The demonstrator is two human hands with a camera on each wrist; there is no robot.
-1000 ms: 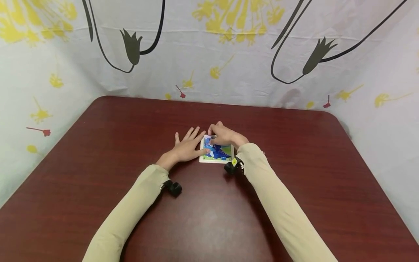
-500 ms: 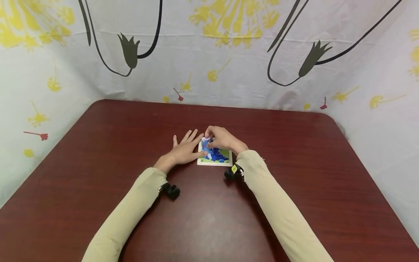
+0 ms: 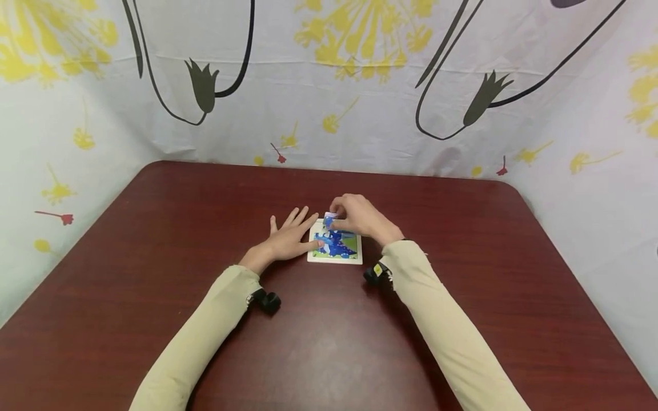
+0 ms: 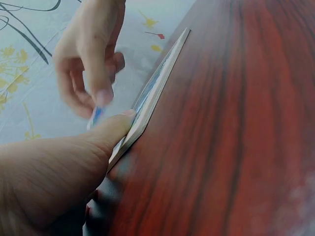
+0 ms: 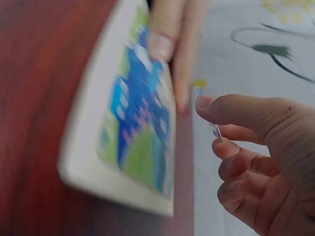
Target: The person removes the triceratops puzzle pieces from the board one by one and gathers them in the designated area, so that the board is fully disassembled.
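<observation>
A small picture puzzle (image 3: 335, 261) with a pale wooden frame and a blue dinosaur on green lies on the table. My left hand (image 3: 288, 238) is spread flat at its left side, thumb straight over the picture and fingers on the table. My right hand (image 3: 362, 216) pinches a puzzle piece (image 3: 329, 218), blue with a pale edge, above the upper left part of the frame. In the right wrist view this thin piece (image 5: 216, 130) stands between thumb and index finger, apart from the board. A pale patch shows in the picture's upper left corner.
The dark red wooden table (image 3: 319, 342) runs back to a white cloth (image 3: 288, 85) printed with yellow and red splashes and dark flower stems. Small black cameras (image 3: 269, 301) are strapped at both wrists.
My right hand has lifted the puzzle piece from the upper left of the picture, baring a pale patch there. The left hand has stayed on the board. The head view has tilted slightly.
</observation>
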